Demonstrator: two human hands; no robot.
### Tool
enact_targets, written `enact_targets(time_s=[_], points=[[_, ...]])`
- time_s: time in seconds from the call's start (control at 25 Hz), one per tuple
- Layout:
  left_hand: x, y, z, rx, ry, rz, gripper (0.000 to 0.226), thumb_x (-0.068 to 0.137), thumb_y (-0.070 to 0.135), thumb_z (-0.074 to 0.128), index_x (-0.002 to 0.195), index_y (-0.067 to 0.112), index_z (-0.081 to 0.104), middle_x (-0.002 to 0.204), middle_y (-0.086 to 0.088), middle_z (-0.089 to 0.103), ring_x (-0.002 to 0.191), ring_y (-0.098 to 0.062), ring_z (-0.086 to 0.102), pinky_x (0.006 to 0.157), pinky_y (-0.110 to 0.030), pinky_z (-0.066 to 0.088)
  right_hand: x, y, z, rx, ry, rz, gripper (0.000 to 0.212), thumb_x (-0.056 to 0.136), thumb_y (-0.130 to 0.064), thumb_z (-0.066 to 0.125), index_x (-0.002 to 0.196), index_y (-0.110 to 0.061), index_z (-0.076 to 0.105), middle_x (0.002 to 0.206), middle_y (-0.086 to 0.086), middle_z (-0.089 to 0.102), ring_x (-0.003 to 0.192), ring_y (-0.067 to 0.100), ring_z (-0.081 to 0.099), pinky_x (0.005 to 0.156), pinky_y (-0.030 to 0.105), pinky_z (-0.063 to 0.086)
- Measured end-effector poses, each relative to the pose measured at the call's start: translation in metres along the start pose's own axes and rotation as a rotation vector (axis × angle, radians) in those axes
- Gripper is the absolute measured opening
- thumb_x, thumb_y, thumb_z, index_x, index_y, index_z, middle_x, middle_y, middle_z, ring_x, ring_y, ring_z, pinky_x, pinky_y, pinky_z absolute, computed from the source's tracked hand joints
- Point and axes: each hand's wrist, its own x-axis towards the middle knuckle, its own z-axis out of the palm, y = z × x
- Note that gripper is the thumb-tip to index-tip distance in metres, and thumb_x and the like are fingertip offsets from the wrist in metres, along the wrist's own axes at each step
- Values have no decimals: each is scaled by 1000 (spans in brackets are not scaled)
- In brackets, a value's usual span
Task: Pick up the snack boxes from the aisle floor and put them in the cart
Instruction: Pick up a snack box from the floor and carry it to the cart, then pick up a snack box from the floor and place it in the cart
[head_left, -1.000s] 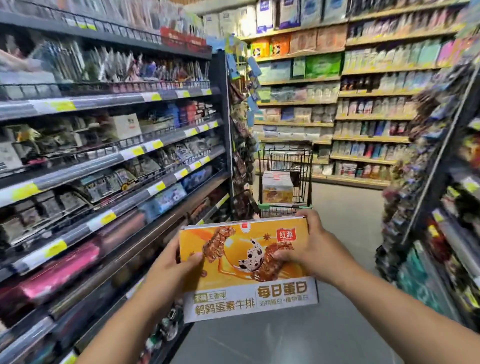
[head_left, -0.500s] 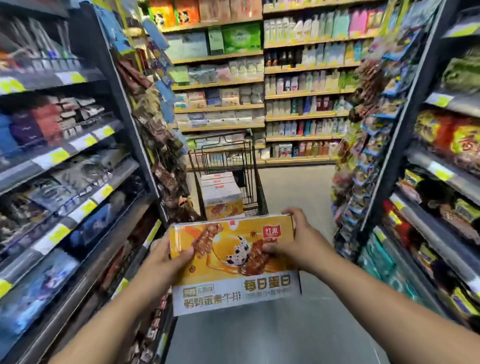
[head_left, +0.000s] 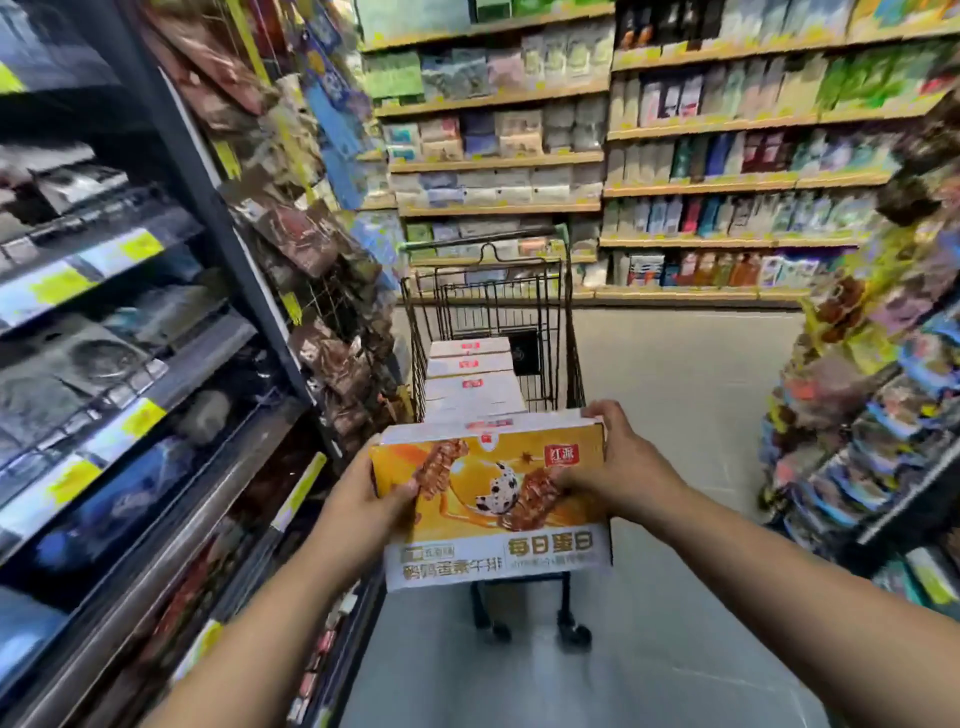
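Carrying step: the left hand (head_left: 363, 499) and right hand (head_left: 618, 467) each grip one end of the snack box (head_left: 493, 519), held in the air just short of the cart (head_left: 566, 322) at 12 o'clock. The cart holds a row of boxes (head_left: 472, 384). In my judgement, the next move is to lift the box over the near rim and set it down at the row's near end.

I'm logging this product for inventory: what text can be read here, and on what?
"红派": red badge, upper right of the held snack box front.
"每日蛋白": white band, lower right of that front.
"鹌鹑蛋素牛排": white band, lower left.
Too blurred: fine print on the band, red logos on the stacked boxes in the cart, yellow shelf tags.
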Motion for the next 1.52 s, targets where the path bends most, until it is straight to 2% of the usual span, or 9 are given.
enact_targets(time_s=[0.12,0.28,0.48,0.6,0.72,0.92,1.2,1.36,1.52], points=[[79,-46,7,130,58,-123,36,87,15,69,115,29,52,101,17,62,105,-13,60,88,-11,45,102,5,25,-45,-89,22,73,67,-37,84,118,-40,31,111,1,63,90,25,65,77,47,58],[126,-77,5,205,49,-127,62,85,9,71,138,18,40,121,2,59,111,-16,57,102,-42,45,144,14,35,-55,-53,8,72,69,-37,83,119,-38,32,110,0,64,92,23,65,83,45,56],[223,-131,8,312,-16,-216,75,79,8,77,141,15,36,122,6,53,114,-15,52,95,-28,41,232,37,93,-46,-53,113,71,73,-31,81,118,-35,26,113,6,58,94,27,60,82,40,52],[259,-156,10,350,-6,-251,79,72,9,83,137,12,38,122,3,52,115,-17,51,96,-30,42,261,53,124,-32,-68,179,67,78,-20,78,120,-28,26,114,7,52,91,24,54,64,26,43],[279,-181,18,502,28,-311,75,68,20,85,129,11,42,117,-5,58,106,-26,56,76,-31,43,287,67,148,-54,-75,234,61,79,-10,73,112,-29,25,112,7,52,85,22,55,51,18,35],[299,-225,32,763,12,-358,66,70,37,78,123,13,45,113,-11,59,110,-34,47,83,-39,41,317,97,175,-231,-161,195,45,79,-7,64,101,-23,29,102,7,49,81,23,53,59,31,40],[310,-249,51,809,34,-363,68,74,21,76,133,17,42,124,-12,55,114,-35,50,94,-47,42,352,118,185,-410,-200,107,27,83,-1,55,105,-8,40,117,17,40,73,25,42,63,29,30],[313,-233,45,772,30,-412,76,71,35,80,134,22,40,130,-11,41,117,-34,48,97,-44,43,351,99,163,-383,-291,63,40,83,-13,65,116,-15,44,135,12,29,98,24,51,88,28,43],[315,-200,38,763,59,-419,84,75,42,78,143,16,35,140,-14,34,125,-35,42,102,-40,37,350,61,127,-452,-329,-98,59,82,-28,70,131,-21,39,146,7,22,125,31,42,107,39,38]])
